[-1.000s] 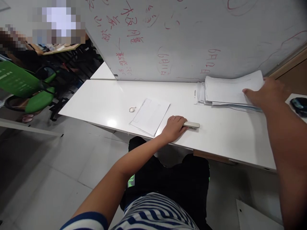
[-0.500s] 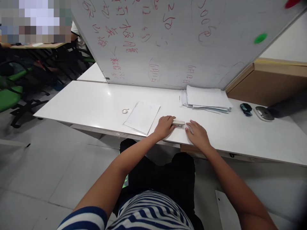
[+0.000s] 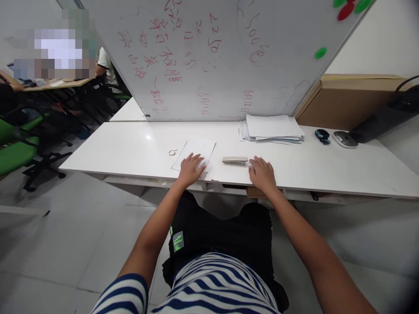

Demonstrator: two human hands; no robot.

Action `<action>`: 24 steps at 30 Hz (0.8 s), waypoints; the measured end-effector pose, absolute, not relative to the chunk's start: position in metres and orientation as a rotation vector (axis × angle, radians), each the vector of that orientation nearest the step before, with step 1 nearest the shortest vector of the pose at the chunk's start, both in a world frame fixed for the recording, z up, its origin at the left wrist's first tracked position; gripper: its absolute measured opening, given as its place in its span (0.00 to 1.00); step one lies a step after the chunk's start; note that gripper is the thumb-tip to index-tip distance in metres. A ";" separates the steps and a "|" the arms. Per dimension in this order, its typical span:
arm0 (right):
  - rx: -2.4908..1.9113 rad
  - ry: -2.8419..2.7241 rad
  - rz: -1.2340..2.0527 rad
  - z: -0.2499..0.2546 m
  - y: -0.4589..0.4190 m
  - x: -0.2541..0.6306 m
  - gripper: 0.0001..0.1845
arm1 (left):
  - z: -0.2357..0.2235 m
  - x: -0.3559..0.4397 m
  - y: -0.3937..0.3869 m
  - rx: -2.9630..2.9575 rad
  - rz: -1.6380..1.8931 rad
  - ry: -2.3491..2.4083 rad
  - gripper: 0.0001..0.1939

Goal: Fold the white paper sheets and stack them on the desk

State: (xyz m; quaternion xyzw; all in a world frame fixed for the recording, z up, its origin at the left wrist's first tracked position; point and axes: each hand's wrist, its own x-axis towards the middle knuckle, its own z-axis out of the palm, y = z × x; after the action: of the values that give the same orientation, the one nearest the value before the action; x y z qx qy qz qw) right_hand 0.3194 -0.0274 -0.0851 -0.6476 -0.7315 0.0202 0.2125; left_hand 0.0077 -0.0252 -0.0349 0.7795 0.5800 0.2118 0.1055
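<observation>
My left hand lies over the lower right part of a thin set of white paper sheets, fingers spread. A beige stapler lies on its own on the white desk, between my two hands. Just right of the stapler's end, my right hand rests palm down with its fingers apart. Something small and pale shows at the edge of its fingers, too little to name. Left of the sheets is a small white curled object.
A stack of papers lies against the whiteboard. Farther right are a dark small device, a computer mouse and a cardboard box. Green chairs and other people are at the far left.
My left hand has let go of the stapler and moved left onto the paper sheets. The stapler now lies free on the desk. My right hand stays beside it. The view has shifted.
</observation>
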 end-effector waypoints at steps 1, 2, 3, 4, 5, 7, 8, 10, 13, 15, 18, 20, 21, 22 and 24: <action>-1.801 -2.029 0.058 -0.086 -0.027 0.320 0.23 | -0.035 -0.004 -0.027 2.282 0.472 1.740 0.23; -1.803 -2.029 0.062 -0.086 -0.027 0.320 0.23 | -0.035 -0.013 -0.029 2.261 0.350 1.762 0.25; -1.805 -2.030 0.067 -0.087 -0.027 0.321 0.23 | -0.036 -0.020 -0.030 2.241 0.267 1.773 0.27; -1.806 -2.030 0.071 -0.087 -0.027 0.321 0.23 | -0.037 -0.023 -0.031 2.228 0.223 1.778 0.28; -1.804 -2.032 0.075 -0.088 -0.027 0.321 0.23 | -0.038 -0.025 -0.031 2.223 0.215 1.787 0.28; -1.796 -2.030 0.074 -0.089 -0.027 0.322 0.23 | -0.041 -0.025 -0.030 2.229 0.245 1.818 0.27; -1.790 -2.028 0.073 -0.089 -0.027 0.322 0.23 | -0.042 -0.024 -0.030 2.236 0.262 1.831 0.27; -1.779 -2.022 0.075 -0.091 -0.027 0.322 0.23 | -0.044 -0.022 -0.029 2.254 0.297 1.848 0.26; -1.763 -2.003 0.088 -0.092 -0.026 0.323 0.22 | -0.045 -0.022 -0.029 2.280 0.346 1.884 0.24; -1.744 -1.975 0.101 -0.091 -0.025 0.323 0.22 | -0.044 -0.022 -0.029 2.292 0.372 1.914 0.24; -1.632 -1.850 0.113 -0.086 -0.031 0.324 0.21 | -0.040 -0.024 -0.026 2.299 0.408 1.946 0.21; -1.519 -1.704 0.101 -0.080 -0.044 0.320 0.21 | -0.034 -0.027 -0.024 2.269 0.479 1.992 0.20; -1.467 -1.631 0.103 -0.077 -0.054 0.317 0.21 | -0.030 -0.028 -0.023 2.243 0.542 2.017 0.19; -1.423 -1.568 0.125 -0.075 -0.065 0.312 0.21 | -0.025 -0.029 -0.025 2.215 0.623 2.035 0.19; -1.349 -1.460 0.284 -0.071 -0.092 0.301 0.20 | -0.014 -0.027 -0.032 2.188 0.805 2.018 0.18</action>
State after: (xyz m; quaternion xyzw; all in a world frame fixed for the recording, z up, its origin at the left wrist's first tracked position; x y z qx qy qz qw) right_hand 0.3007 -0.0917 -0.0706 -0.5669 -0.6133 0.1193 0.5368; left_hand -0.0274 -0.0317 -0.0135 0.7094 0.6541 0.2609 0.0291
